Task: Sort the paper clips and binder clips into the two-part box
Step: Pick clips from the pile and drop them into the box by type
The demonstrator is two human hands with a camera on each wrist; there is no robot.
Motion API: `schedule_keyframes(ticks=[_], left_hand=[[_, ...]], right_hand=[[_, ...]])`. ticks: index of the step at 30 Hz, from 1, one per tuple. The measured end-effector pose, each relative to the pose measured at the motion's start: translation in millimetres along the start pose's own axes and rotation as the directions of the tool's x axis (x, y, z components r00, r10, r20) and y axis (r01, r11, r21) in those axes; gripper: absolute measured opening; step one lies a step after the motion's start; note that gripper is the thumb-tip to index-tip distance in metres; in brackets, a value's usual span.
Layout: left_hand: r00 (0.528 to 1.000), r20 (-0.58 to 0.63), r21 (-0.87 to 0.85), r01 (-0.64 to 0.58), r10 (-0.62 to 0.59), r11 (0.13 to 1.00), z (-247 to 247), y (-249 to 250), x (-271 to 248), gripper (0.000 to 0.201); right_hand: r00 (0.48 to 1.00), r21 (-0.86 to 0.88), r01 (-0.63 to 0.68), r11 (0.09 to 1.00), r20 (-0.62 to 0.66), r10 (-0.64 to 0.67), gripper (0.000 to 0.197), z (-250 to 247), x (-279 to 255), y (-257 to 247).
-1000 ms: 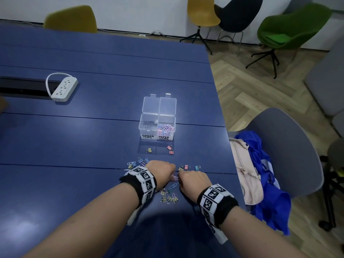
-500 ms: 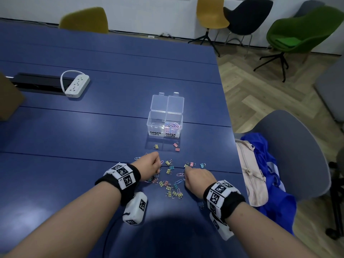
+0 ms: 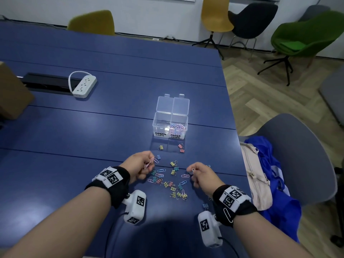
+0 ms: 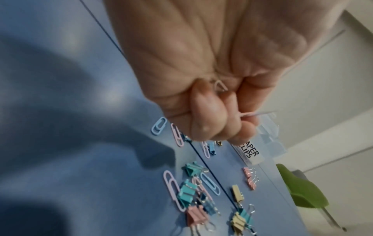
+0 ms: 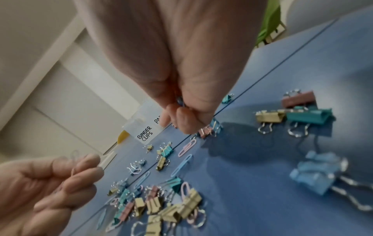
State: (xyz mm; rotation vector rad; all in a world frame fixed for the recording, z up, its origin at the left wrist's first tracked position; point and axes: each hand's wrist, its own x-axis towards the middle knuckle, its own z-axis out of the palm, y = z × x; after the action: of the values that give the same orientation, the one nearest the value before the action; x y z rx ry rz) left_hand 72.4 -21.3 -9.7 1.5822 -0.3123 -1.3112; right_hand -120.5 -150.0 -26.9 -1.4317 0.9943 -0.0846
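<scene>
A clear two-part box [image 3: 170, 125] stands open on the blue table, labelled BINDER CLIPS on the left and PAPER CLIPS on the right. Its right part holds several paper clips [image 3: 177, 127]; its left part looks empty. Pastel binder clips and paper clips lie in a loose pile [image 3: 171, 181] between my hands. My left hand [image 3: 150, 162] hovers at the pile's left edge, fingers curled round pink paper clips [image 4: 221, 85]. My right hand [image 3: 192, 173], on the pile's right, pinches a small blue clip [image 5: 180, 101] that the fingers mostly hide.
A white power strip [image 3: 83, 86] and a cable slot [image 3: 46, 83] lie far left, beside a cardboard box [image 3: 11, 92]. The table's right edge runs just past my right hand. There a grey chair [image 3: 297, 155] holds a pink bag [image 3: 255, 174] and blue cloth.
My hands were close together over the pile. They have since drawn apart and risen slightly, each holding clips. The head view has tilted back a little.
</scene>
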Motion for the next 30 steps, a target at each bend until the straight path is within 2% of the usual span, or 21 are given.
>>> schedule_keyframes(ticks=[3, 4, 5, 6, 7, 8, 9, 11, 13, 15, 18, 21, 23, 25, 28, 30], left_hand=[[0.999, 0.040, -0.155, -0.001, 0.007, 0.988, -2, -2, -5, 0.025], [0.998, 0.056, -0.188, 0.002, 0.009, 0.982, -2, -2, -7, 0.024], [0.997, 0.073, -0.205, 0.006, 0.009, 0.979, -3, -3, -7, 0.024], [0.996, 0.092, -0.207, 0.013, 0.006, 0.978, -4, -4, -7, 0.026], [0.994, 0.106, -0.201, 0.023, -0.002, 0.979, -5, -5, -7, 0.032], [0.994, 0.108, -0.186, 0.030, -0.010, 0.982, -5, -6, -6, 0.037], [0.995, 0.095, -0.159, 0.028, -0.012, 0.987, -4, -6, -6, 0.039], [0.998, 0.053, -0.088, 0.017, -0.012, 0.996, -3, -7, -4, 0.034], [0.999, 0.044, -0.034, 0.020, -0.019, 0.999, -5, -8, -4, 0.031], [0.999, 0.040, 0.020, 0.014, -0.015, 1.000, -9, -9, -3, 0.028], [1.000, 0.014, 0.114, 0.014, -0.016, 0.993, -17, -9, -2, 0.019], [0.999, -0.044, 0.228, 0.016, -0.006, 0.973, -24, -11, -2, 0.025], [0.993, -0.079, 0.471, -0.041, 0.089, 0.881, -30, -12, -2, 0.024], [0.982, -0.032, 0.725, -0.108, 0.189, 0.681, -33, -14, -3, 0.018], [0.982, 0.088, 0.898, -0.150, 0.164, 0.413, -27, -17, -7, 0.015], [0.981, 0.127, 0.942, -0.165, 0.146, 0.291, -21, -20, -7, 0.020]], right_hand=[[0.997, 0.359, -0.072, 0.931, 0.039, 0.062, 0.025, 1, -4, -6], [0.996, 0.392, -0.088, 0.916, 0.064, 0.068, 0.024, 1, -4, -7], [0.995, 0.352, -0.088, 0.932, 0.074, 0.066, 0.024, 1, -4, -8], [0.997, 0.210, -0.066, 0.975, 0.059, 0.054, 0.024, 1, -3, -9], [0.999, -0.016, -0.029, 0.999, 0.039, 0.029, 0.025, 1, -2, -9], [0.999, -0.282, 0.023, 0.959, 0.029, -0.016, 0.027, 1, -1, -10], [0.996, -0.523, 0.086, 0.848, 0.045, -0.074, 0.026, 2, 0, -10], [0.982, -0.805, 0.177, 0.566, 0.108, -0.154, 0.018, 4, 0, -10], [0.971, -0.917, 0.209, 0.339, 0.153, -0.184, 0.019, 8, -3, -10], [0.966, -0.950, 0.213, 0.228, 0.170, -0.192, 0.024, 11, -3, -10], [0.966, -0.960, 0.197, 0.201, 0.155, -0.208, 0.018, 15, -1, -11], [0.968, -0.957, 0.198, 0.213, 0.156, -0.197, 0.013, 17, -1, -12], [0.972, -0.957, 0.189, 0.218, 0.151, -0.181, 0.014, 18, 0, -13], [0.977, -0.957, 0.182, 0.226, 0.151, -0.151, 0.016, 19, 2, -14], [0.978, -0.956, 0.191, 0.223, 0.167, -0.123, 0.017, 21, 5, -16], [0.978, -0.955, 0.196, 0.223, 0.175, -0.113, 0.017, 23, 6, -17]])
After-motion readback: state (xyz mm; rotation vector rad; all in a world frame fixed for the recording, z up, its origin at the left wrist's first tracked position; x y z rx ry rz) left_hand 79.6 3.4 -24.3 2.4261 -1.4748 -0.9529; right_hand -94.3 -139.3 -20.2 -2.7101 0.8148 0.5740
